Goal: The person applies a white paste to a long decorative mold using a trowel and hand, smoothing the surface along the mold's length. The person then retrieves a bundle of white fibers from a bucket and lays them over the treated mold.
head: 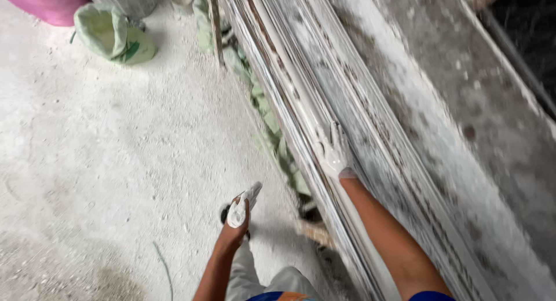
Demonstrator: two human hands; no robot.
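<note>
right hand: the right hand (335, 153) is caked in white plaster and lies flat, fingers spread open, on the long moulded strip; it presses on it, not gripping anything

long strip: looks like a plaster cornice mould (301, 98), long and ridged with grooves along its length, running from the top of the view down to the bottom right, smeared white and brown

left hand: the left hand (236, 223) hangs low over the floor, closed around a small white-coated tool (243, 204); can't tell exactly what the tool is, it's too plastered over

slab: to the right of the mould there's a wide grey slab (463, 104), dusty and blotchy, lying alongside it

floor: the floor (116, 162) is pale and covered in white powder

bags: a green sack (113, 35) sits at the top left, and more green sacking (272, 133) is wedged under the mould's left edge

corner: something pink (52, 3) at the top left corner, cut off
</note>
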